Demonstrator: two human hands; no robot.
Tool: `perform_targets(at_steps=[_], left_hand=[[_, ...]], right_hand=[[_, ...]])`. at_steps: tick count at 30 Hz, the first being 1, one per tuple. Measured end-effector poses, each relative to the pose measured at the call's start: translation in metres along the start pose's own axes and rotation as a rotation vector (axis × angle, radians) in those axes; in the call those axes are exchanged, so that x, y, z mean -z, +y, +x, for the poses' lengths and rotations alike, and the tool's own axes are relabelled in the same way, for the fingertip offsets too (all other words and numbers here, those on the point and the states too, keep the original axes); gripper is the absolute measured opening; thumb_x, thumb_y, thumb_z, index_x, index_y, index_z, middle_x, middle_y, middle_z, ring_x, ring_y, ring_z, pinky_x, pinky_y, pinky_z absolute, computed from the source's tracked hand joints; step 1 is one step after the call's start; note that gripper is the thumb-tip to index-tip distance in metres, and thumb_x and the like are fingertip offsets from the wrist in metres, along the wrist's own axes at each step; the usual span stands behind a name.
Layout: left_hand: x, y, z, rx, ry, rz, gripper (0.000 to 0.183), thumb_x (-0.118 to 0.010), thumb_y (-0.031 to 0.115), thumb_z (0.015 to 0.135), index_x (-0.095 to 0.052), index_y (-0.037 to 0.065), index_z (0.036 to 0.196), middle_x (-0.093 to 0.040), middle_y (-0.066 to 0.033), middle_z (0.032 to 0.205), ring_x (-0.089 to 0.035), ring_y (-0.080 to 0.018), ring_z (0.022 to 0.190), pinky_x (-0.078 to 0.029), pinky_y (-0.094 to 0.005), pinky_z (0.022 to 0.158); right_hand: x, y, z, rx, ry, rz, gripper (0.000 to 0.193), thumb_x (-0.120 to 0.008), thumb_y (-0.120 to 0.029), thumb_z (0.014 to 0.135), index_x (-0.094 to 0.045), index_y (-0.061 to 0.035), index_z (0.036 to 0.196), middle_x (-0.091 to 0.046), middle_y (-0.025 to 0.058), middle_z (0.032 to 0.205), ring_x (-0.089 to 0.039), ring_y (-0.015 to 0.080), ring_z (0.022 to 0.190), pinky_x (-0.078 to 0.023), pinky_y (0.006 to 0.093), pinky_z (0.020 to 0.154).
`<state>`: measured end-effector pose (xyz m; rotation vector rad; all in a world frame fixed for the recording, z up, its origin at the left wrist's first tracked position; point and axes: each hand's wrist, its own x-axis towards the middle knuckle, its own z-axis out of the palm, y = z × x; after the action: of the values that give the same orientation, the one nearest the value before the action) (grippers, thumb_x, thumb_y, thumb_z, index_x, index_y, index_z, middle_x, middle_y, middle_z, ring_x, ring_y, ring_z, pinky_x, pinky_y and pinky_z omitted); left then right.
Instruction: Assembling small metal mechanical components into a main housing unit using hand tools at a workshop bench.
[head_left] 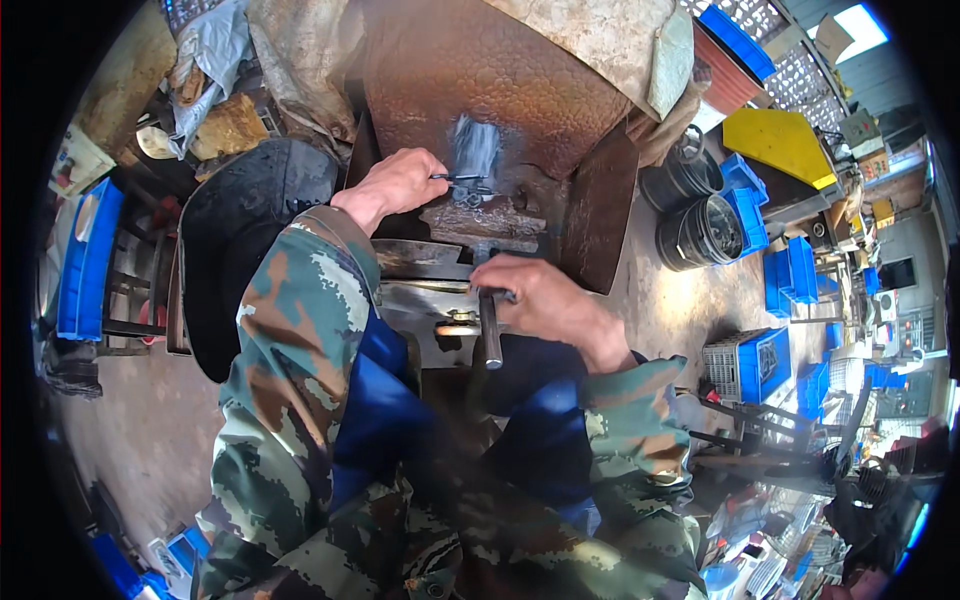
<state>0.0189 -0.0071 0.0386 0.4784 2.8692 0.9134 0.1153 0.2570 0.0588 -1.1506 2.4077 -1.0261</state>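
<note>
Wkshp, rusty-walled metal bay (602, 215) | on my feed: L hand (403, 182) pinching thin dark tool (458, 178) just beyond blackened block (480, 222); R hand (548, 303) curled round metal bar (491, 335) | risk, I judge: loose R grip, bar slips; L fingers nicked on block.

Head-worn fisheye view, facing down, near the fingers (500, 272)
</note>
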Motion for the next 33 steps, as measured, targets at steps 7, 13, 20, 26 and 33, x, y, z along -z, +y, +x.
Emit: perform_targets(at_steps=[7,13,20,26,33], left_hand=[[-0.014,-0.027,0.016,-0.108,-0.097,-0.203,0.022,-0.063,0.018,0.094,-0.071,-0.001,0.102,-0.071,-0.0193,0.088,-0.067,-0.0324,0.085,-0.05,-0.0394,0.08],[-0.005,-0.011,0.021,-0.024,0.075,-0.255,0.023,-0.062,0.019,0.095,-0.069,-0.002,0.096,-0.07,-0.0105,0.079,-0.065,-0.0239,0.08,-0.05,-0.0363,0.078],[0.011,0.063,0.001,0.133,0.068,-0.818,0.02,-0.06,0.023,0.098,-0.073,0.007,0.099,-0.066,0.0036,0.076,-0.04,-0.0028,0.057,-0.03,-0.022,0.052],[0.02,0.069,-0.01,0.108,0.03,-0.973,0.022,-0.058,0.025,0.1,-0.071,0.008,0.101,-0.065,0.0045,0.074,-0.04,-0.0026,0.056,-0.03,-0.0214,0.05],[0.012,0.051,0.003,0.131,0.058,-0.941,0.031,-0.054,0.027,0.101,-0.068,0.002,0.113,-0.068,0.0013,0.086,-0.038,-0.0035,0.055,-0.031,-0.0216,0.05]], right_hand=[[0.033,-0.013,0.03,-0.419,0.261,0.216,0.02,-0.061,-0.008,0.094,-0.068,0.0005,0.11,-0.069,0.0061,0.094,-0.06,0.0093,0.063,-0.052,0.0273,0.054],[0.038,0.001,0.05,-0.474,0.59,0.502,0.024,-0.06,-0.013,0.099,-0.063,0.0028,0.117,-0.07,0.0105,0.102,-0.059,0.0078,0.067,-0.053,0.026,0.05],[0.033,-0.008,0.076,-0.312,0.873,0.971,0.02,-0.059,-0.013,0.101,-0.061,-0.0005,0.117,-0.068,0.0078,0.101,-0.058,0.0097,0.061,-0.052,0.0253,0.048],[0.031,-0.014,0.087,-0.301,0.882,0.977,0.021,-0.064,-0.013,0.099,-0.061,-0.0018,0.117,-0.065,0.007,0.096,-0.044,0.0061,0.054,-0.046,0.0281,0.05],[0.033,-0.009,0.084,-0.304,0.916,0.931,0.017,-0.061,-0.012,0.099,-0.062,-0.0017,0.113,-0.063,0.0051,0.086,-0.053,0.0104,0.054,-0.042,0.0262,0.045]])
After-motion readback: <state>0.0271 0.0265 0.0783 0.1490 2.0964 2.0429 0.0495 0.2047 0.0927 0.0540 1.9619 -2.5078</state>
